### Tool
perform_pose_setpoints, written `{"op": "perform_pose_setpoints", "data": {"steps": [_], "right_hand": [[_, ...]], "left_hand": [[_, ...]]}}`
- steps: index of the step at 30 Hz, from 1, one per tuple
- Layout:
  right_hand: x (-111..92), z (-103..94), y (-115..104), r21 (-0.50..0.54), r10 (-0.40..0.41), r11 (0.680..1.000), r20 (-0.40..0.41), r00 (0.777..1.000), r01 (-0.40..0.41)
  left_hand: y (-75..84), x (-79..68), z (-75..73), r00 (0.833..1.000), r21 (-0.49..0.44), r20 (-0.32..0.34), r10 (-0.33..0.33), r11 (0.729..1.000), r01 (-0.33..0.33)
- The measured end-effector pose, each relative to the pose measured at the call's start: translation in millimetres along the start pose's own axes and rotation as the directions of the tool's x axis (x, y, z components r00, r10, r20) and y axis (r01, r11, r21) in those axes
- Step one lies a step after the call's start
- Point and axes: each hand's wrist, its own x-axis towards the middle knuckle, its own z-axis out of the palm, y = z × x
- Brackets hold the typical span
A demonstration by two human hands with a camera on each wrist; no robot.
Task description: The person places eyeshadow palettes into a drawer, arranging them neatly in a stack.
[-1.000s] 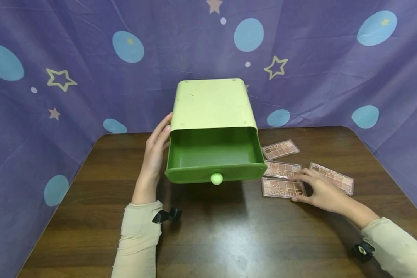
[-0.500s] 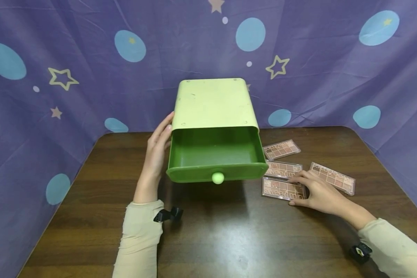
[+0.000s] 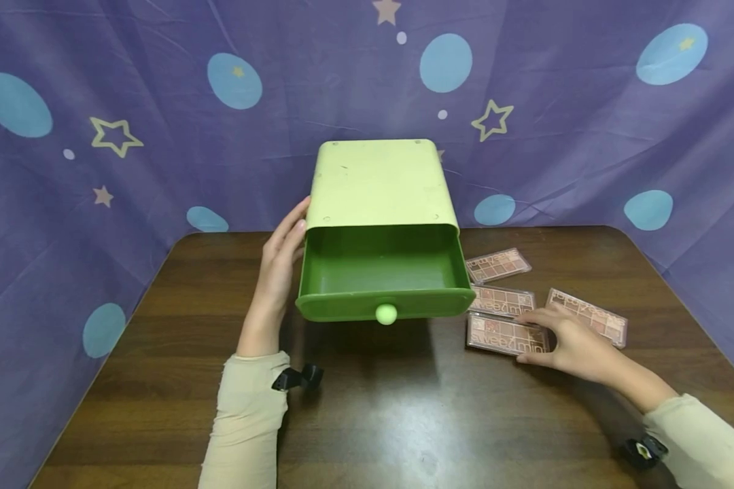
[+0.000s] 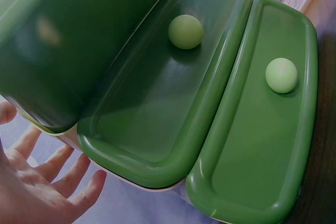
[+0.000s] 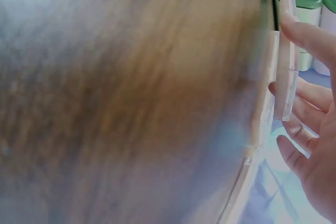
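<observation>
A pale green drawer unit (image 3: 382,180) stands upright at the middle of the table in the head view. Its top drawer (image 3: 385,304) is pulled out, and no item shows inside. My left hand (image 3: 275,272) rests against the unit's left side, fingers extended; the left wrist view shows the fingers (image 4: 79,187) beside it. At the right, my right hand (image 3: 578,346) pinches the nearest eyeshadow palette (image 3: 504,334) by its right end, thumb on the near edge and fingers at the far edge. The right wrist view shows that palette edge-on, slightly raised above another.
A second palette (image 3: 501,301) lies just behind the held one, with another palette (image 3: 498,265) farther back. One more palette (image 3: 593,316) lies right of the hand. Two lower drawers with round knobs (image 4: 281,75) are closed. A purple patterned cloth (image 3: 355,68) hangs behind the table (image 3: 367,421).
The right thumb has come onto the near edge of the closest palette, and that palette has tilted and risen slightly. The left hand and drawer unit have stayed put; the head view shifted a little.
</observation>
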Motion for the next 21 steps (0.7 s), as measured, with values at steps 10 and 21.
{"op": "perform_pose_setpoints", "data": {"steps": [10, 21], "right_hand": [[-2.2, -24.9, -15.8, 0.043, 0.019, 0.999, -0.055, 0.998, -0.016], [-2.7, -57.7, -30.4, 0.128, -0.030, 0.991, -0.123, 0.992, 0.046]], "left_hand": [[0.9, -0.6, 0.1, 1.000, 0.014, 0.008, -0.001, 1.000, 0.001], [1.3, -0.4, -0.6, 1.000, 0.006, 0.005, -0.003, 1.000, 0.003]]}}
